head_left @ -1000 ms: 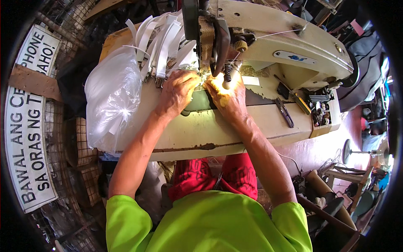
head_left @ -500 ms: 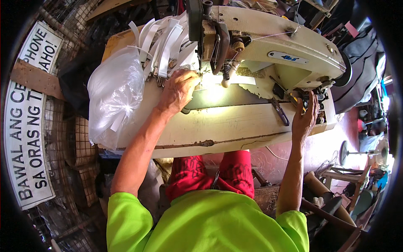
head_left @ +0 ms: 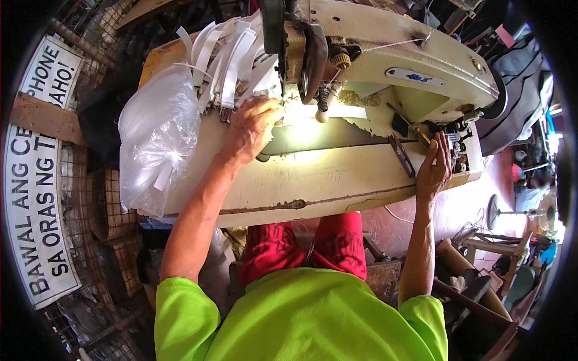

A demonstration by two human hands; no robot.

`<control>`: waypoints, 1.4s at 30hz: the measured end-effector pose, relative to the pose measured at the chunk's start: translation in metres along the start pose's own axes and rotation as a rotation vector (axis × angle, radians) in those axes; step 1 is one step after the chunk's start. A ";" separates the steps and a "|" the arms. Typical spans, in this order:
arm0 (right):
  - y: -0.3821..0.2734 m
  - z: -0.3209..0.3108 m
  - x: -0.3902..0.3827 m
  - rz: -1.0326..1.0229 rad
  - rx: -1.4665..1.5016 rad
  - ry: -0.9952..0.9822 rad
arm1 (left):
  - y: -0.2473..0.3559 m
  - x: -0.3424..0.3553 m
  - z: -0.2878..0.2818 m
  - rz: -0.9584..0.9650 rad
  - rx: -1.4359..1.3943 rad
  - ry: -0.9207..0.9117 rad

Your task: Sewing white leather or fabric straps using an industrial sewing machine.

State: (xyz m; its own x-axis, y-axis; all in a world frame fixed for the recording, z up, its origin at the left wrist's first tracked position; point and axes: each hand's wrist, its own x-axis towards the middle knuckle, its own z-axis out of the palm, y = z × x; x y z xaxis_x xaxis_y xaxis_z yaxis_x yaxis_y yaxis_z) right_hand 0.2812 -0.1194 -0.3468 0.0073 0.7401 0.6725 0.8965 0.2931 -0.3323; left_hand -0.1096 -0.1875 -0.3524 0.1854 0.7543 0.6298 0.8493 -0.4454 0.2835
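My left hand (head_left: 251, 127) is closed, its fingers pinched at the left end of a white strap (head_left: 349, 112). The strap lies across the bed of a cream sewing machine (head_left: 385, 51), passing under the lit needle area. The exact grip is partly hidden by my knuckles. My right hand (head_left: 436, 167) rests at the right end of the machine table (head_left: 337, 180), fingers stretched out, holding nothing I can see. Beside its fingertips lies a yellow-and-black-handled tool (head_left: 423, 138). Dark-handled snips (head_left: 401, 155) lie just left of that hand.
A bundle of white straps with metal clips (head_left: 232, 63) lies behind my left hand. A bulging clear plastic bag (head_left: 159, 138) sits at the table's left end. Bobbins and small parts (head_left: 461, 153) fill a tray at the right edge. A wire mesh with a sign (head_left: 42, 180) stands left.
My right hand has shifted slightly down, off the yellow-and-black tool, and its fingers have straightened. My left hand stays by the needle, moved slightly leftward in view. The camera view has shifted a little.
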 end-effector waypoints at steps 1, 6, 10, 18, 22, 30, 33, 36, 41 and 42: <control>0.000 0.000 -0.001 -0.007 0.005 0.004 | 0.000 -0.001 0.000 0.006 0.011 -0.013; -0.001 0.001 0.000 -0.006 0.010 -0.020 | 0.000 -0.002 -0.001 -0.007 -0.007 -0.020; -0.016 -0.007 0.004 -0.124 -0.018 0.042 | 0.002 -0.002 -0.003 -0.012 -0.008 -0.046; -0.153 0.031 -0.002 -0.586 0.428 -0.336 | -0.001 -0.002 0.000 -0.009 -0.003 -0.014; -0.184 0.079 0.001 -0.576 0.533 -0.440 | -0.005 0.000 0.000 0.030 0.016 -0.025; -0.173 0.096 0.011 -0.656 0.512 -0.455 | -0.015 0.006 -0.006 -0.029 -0.111 -0.171; -0.173 0.098 0.010 -0.607 0.566 -0.473 | -0.013 0.008 -0.007 -0.073 -0.114 -0.155; -0.170 0.101 0.009 -0.576 0.595 -0.510 | -0.011 0.011 -0.008 -0.121 -0.094 -0.120; -0.170 0.109 0.007 -0.649 0.590 -0.420 | -0.007 0.012 -0.006 -0.277 -0.218 -0.060; -0.171 0.110 0.006 -0.639 0.596 -0.427 | -0.007 0.012 -0.007 -0.265 -0.215 -0.056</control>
State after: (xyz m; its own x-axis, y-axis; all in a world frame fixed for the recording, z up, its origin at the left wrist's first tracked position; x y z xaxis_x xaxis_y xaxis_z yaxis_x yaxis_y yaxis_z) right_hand 0.0796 -0.0981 -0.3588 -0.6696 0.4579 0.5847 0.3032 0.8872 -0.3477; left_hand -0.1170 -0.1787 -0.3422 0.0043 0.8802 0.4746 0.7492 -0.3172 0.5815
